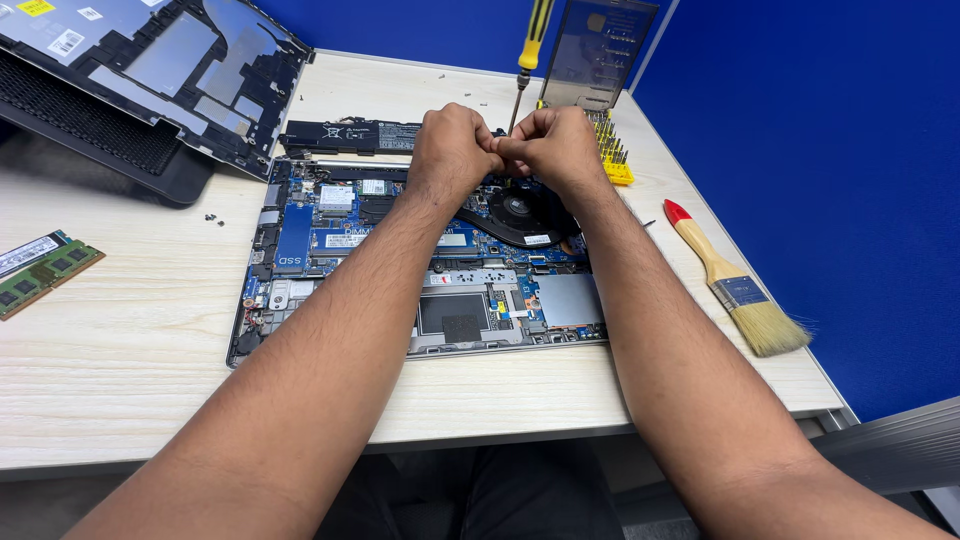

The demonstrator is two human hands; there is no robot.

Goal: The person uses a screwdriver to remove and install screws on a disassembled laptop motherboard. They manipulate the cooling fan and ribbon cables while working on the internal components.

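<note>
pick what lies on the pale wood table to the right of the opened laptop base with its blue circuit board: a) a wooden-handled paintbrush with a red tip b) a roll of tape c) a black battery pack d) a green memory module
A: the wooden-handled paintbrush with a red tip lies on the table right of the opened laptop base; the green memory module sits far left.

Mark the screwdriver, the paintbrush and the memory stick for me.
screwdriver (536, 32), head view, on its yellow-and-black handle.
paintbrush (768, 326), head view, on the pale bristles.
memory stick (40, 272), head view, on the green board near its middle.
</note>
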